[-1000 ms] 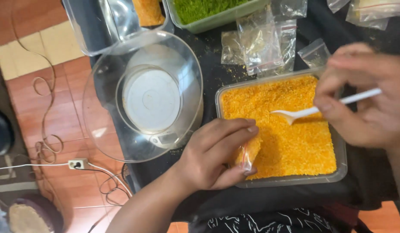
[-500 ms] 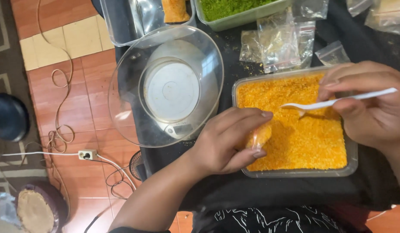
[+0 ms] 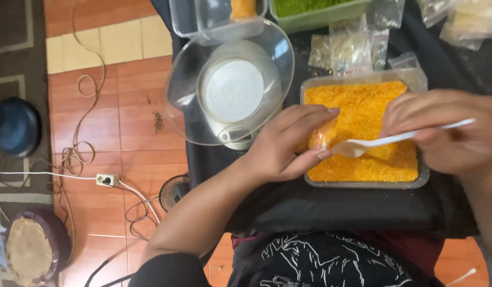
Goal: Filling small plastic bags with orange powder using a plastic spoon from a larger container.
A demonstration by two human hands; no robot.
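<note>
Black cloth-covered table over red tile floor. Since a second ago the white plastic spoon [image 3: 384, 141] has lifted out of the orange crumbs and now sits at the mouth of the small clear plastic bag [image 3: 321, 137], so filling looks underway. Left hand [image 3: 288, 144] fingers curl closed around the bag, centre frame, over the clear rectangular tray of orange crumbs [image 3: 363, 183]. Right hand [image 3: 448, 135] fingers pinch together on the spoon handle, right of frame.
</note>
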